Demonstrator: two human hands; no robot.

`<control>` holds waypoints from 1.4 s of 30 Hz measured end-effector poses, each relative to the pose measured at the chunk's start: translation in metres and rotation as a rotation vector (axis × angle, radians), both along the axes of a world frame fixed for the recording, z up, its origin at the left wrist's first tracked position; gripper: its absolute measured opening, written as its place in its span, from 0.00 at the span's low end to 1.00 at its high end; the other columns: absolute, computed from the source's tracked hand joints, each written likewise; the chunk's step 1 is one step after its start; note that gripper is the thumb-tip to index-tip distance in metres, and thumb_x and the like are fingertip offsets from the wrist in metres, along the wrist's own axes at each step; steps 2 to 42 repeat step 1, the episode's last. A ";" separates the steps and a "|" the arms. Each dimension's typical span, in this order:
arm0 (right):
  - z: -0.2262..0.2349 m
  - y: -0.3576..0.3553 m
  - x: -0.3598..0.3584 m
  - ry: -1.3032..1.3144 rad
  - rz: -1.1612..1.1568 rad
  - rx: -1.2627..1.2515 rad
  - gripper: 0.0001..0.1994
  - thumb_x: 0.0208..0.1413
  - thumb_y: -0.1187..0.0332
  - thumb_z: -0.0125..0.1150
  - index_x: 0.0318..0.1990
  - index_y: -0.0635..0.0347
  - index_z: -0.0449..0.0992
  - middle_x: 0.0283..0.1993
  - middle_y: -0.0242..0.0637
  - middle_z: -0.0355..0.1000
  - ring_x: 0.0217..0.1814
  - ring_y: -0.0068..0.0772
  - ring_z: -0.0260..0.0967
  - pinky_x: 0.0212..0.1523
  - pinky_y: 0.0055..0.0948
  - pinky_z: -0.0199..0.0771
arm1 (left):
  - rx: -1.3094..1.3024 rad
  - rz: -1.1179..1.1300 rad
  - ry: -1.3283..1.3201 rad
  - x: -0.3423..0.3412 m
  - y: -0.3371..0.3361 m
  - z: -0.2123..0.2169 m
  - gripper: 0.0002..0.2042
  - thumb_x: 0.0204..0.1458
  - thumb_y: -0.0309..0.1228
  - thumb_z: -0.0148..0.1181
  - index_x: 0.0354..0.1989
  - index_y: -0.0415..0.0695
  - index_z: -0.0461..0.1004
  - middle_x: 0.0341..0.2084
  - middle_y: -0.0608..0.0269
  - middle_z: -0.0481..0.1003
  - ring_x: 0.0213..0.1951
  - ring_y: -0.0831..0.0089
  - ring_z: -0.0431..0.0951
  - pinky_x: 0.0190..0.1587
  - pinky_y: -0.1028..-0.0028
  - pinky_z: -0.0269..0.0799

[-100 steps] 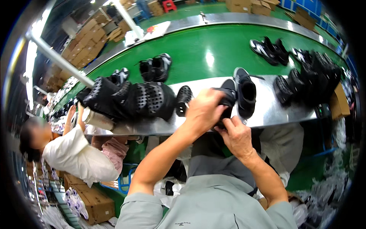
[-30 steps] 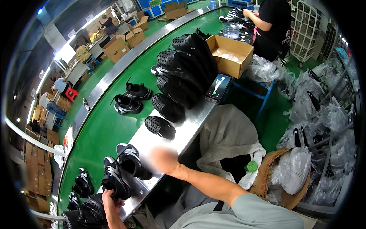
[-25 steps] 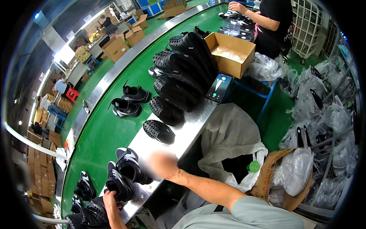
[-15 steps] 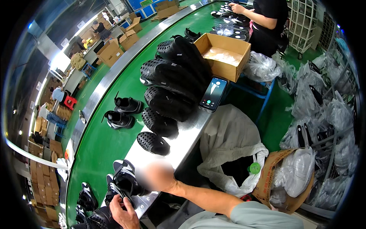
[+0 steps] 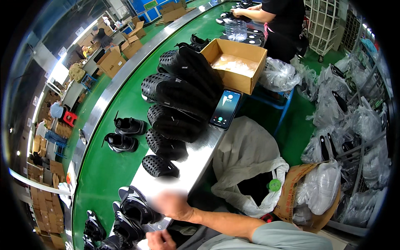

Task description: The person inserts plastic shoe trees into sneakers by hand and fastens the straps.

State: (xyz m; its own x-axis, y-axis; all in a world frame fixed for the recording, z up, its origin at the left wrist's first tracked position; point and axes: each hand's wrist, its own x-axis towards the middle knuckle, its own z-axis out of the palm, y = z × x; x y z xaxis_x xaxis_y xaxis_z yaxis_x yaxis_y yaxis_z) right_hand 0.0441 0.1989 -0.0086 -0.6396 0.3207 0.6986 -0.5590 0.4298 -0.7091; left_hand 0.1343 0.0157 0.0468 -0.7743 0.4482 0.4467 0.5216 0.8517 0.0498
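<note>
My right hand (image 5: 173, 205) is over the metal ledge, beside a black and white sneaker (image 5: 138, 208). A blur covers its fingers, so what they hold cannot be told. My left hand (image 5: 160, 240) is at the lower edge, in front of that sneaker, with its fingers curled in; anything within them is hidden. Another black and white sneaker (image 5: 123, 227) lies against the first. Beyond my right hand, black shoe-shaped pieces with round holes (image 5: 160, 166) are lined up along the metal ledge (image 5: 183, 177).
A phone (image 5: 225, 109) lies by an open cardboard box (image 5: 235, 66) holding clear plastic. Two black shoes (image 5: 121, 142) stand on the green belt (image 5: 98, 175). A white sack (image 5: 246, 166) and a carton of wrapped shoes (image 5: 287, 196) are at right. A co-worker (image 5: 283, 29) handles shoes farther along.
My left hand has moved away from the sneakers, right and toward me. My right hand stays by the sneaker. The whole view has shifted slightly.
</note>
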 end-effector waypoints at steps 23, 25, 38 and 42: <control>-0.001 0.000 -0.003 -0.004 -0.002 0.002 0.10 0.50 0.73 0.62 0.41 0.63 0.77 0.34 0.41 0.73 0.31 0.43 0.73 0.30 0.39 0.73 | 0.138 -0.139 -0.026 -0.012 0.005 -0.017 0.23 0.59 0.39 0.66 0.59 0.41 0.72 0.37 0.53 0.76 0.39 0.57 0.76 0.42 0.58 0.73; -0.001 0.000 -0.003 -0.004 -0.002 0.002 0.10 0.50 0.73 0.62 0.41 0.63 0.77 0.34 0.41 0.73 0.31 0.43 0.73 0.30 0.39 0.73 | 0.138 -0.139 -0.026 -0.012 0.005 -0.017 0.23 0.59 0.39 0.66 0.59 0.41 0.72 0.37 0.53 0.76 0.39 0.57 0.76 0.42 0.58 0.73; -0.001 0.000 -0.003 -0.004 -0.002 0.002 0.10 0.50 0.73 0.62 0.41 0.63 0.77 0.34 0.41 0.73 0.31 0.43 0.73 0.30 0.39 0.73 | 0.138 -0.139 -0.026 -0.012 0.005 -0.017 0.23 0.59 0.39 0.66 0.59 0.41 0.72 0.37 0.53 0.76 0.39 0.57 0.76 0.42 0.58 0.73; -0.001 0.000 -0.003 -0.004 -0.002 0.002 0.10 0.50 0.73 0.62 0.41 0.63 0.77 0.34 0.41 0.73 0.31 0.43 0.73 0.30 0.39 0.73 | 0.138 -0.139 -0.026 -0.012 0.005 -0.017 0.23 0.59 0.39 0.66 0.59 0.41 0.72 0.37 0.53 0.76 0.39 0.57 0.76 0.42 0.58 0.73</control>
